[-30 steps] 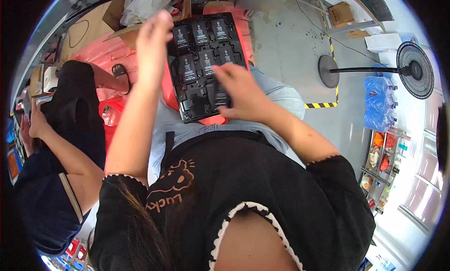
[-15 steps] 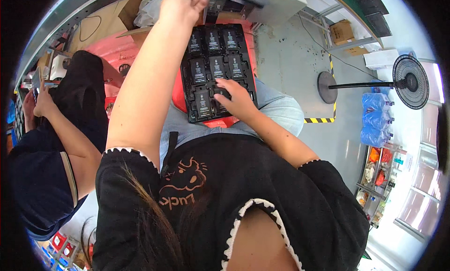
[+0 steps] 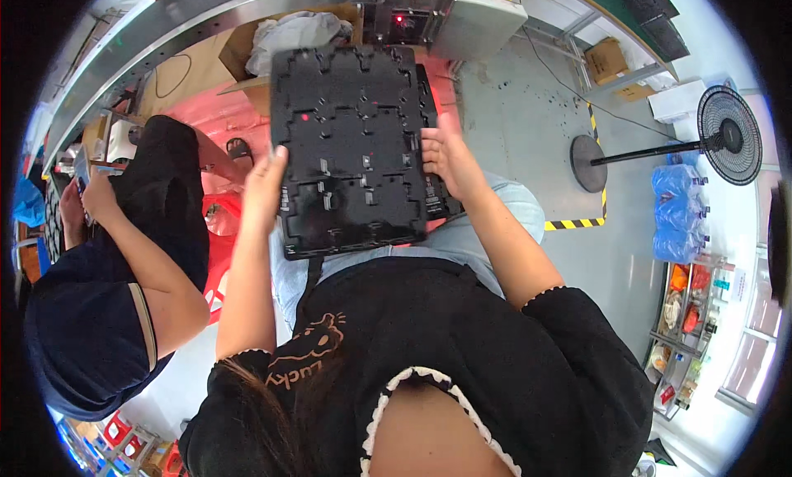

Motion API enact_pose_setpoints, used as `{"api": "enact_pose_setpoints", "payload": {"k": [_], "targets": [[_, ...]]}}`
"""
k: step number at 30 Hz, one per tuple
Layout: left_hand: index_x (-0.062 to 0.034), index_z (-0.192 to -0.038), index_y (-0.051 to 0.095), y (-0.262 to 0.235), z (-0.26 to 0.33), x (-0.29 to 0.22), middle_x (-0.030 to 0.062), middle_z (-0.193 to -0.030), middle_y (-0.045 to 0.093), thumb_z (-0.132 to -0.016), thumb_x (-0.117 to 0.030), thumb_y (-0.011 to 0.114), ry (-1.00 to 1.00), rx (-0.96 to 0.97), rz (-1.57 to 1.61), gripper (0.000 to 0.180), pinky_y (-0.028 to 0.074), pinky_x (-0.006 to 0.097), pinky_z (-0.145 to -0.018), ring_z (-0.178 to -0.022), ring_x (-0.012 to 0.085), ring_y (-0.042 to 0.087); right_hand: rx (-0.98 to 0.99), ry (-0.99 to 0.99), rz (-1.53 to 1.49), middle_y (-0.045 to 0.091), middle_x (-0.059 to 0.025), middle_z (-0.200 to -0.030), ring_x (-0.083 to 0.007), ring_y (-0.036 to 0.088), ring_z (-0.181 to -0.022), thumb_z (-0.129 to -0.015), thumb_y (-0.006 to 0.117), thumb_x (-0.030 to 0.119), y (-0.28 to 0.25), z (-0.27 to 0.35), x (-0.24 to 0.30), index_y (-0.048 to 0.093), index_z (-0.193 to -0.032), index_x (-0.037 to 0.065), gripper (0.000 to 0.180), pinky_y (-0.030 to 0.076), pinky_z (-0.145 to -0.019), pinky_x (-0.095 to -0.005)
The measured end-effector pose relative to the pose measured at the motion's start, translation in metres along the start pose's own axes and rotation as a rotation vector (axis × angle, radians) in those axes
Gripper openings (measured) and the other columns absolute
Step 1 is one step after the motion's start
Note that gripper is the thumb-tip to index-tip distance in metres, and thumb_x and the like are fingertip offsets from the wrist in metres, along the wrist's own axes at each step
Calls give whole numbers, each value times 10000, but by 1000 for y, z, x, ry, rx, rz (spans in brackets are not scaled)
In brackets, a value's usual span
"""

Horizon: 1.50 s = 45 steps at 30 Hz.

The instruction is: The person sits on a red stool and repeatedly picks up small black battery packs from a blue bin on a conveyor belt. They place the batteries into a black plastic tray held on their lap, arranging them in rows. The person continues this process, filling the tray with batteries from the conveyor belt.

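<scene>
A black moulded plastic tray [image 3: 346, 159] with shallow recessed pockets is tilted over my lap. My left hand [image 3: 266, 184] grips its left edge, thumb on top and fingers out of sight beneath. On the other side my right hand [image 3: 452, 159] has its fingers stretched out and thumb apart, the fingertips at the tray's right edge. Partly covered under it lies a second black tray [image 3: 445, 201], showing only along the right side. What lies in that lower tray is mostly hidden.
Beyond the trays stand a cardboard box [image 3: 235, 56] with clear plastic bags and a metal bench rail [image 3: 190, 23]. A co-worker [image 3: 91, 328] sits close on my left. A black fan [image 3: 730, 135], blue water bottles [image 3: 681, 213] and a shelf [image 3: 685, 337] are at right.
My left hand has come back from the far bench with the tray, now over the lower one, whose flat black battery packs were visible before. My right hand has moved off them to the right edge.
</scene>
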<state>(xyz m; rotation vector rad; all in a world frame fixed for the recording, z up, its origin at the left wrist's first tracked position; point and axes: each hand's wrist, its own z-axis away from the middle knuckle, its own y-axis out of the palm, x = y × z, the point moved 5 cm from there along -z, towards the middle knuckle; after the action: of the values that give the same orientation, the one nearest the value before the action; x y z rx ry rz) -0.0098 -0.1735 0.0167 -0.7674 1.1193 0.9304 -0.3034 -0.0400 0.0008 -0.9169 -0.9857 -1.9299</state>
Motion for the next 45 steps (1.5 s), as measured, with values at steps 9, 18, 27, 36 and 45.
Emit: {"api": "enact_pose_setpoints", "payload": {"k": [9, 18, 27, 36, 45], "targets": [[60, -1095, 616, 74, -8, 75, 323, -1036, 593, -972, -371, 478, 223, -183, -679, 469, 433, 490, -925, -1021, 465, 548, -598, -300, 1210, 674, -222, -1027, -378, 645, -957, -827, 682, 454, -66, -39, -14, 626, -1145, 10, 549, 484, -876, -414], [51, -921, 687, 66, -39, 78, 311, -967, 638, -961, -441, 478, -7, -237, -754, 536, 474, 495, -884, -957, 451, 613, -502, 6, 1171, 640, -311, -1085, -449, 594, -1084, -850, 523, 662, -66, -45, -21, 669, -1079, -59, 770, 443, -951, -456], [63, -957, 680, 74, 25, 102, 312, -977, 655, -913, -454, 539, -106, -107, -708, 538, 501, 490, -870, -970, 434, 644, -319, -371, 876, 654, -266, -1021, -382, 625, -974, -929, 582, 423, -103, 8, -95, 604, -1112, -67, 524, 466, -889, -423], [59, -950, 684, 79, 32, 111, 294, -986, 662, -900, -426, 561, -138, 22, -891, 504, 502, 480, -864, -956, 420, 651, -231, -82, 576, 634, -213, -1064, -288, 655, -831, -898, 622, 478, -91, 25, -97, 503, -1233, -45, 632, 537, -573, -349], [73, -910, 693, 83, 21, 109, 311, -968, 656, -837, -250, 545, -47, 66, -996, 363, 499, 476, -882, -956, 417, 653, -274, 43, 593, 621, -190, -1023, -245, 637, -646, -885, 629, 381, -103, 13, -112, 430, -1227, -89, 615, 507, -400, -337]]}}
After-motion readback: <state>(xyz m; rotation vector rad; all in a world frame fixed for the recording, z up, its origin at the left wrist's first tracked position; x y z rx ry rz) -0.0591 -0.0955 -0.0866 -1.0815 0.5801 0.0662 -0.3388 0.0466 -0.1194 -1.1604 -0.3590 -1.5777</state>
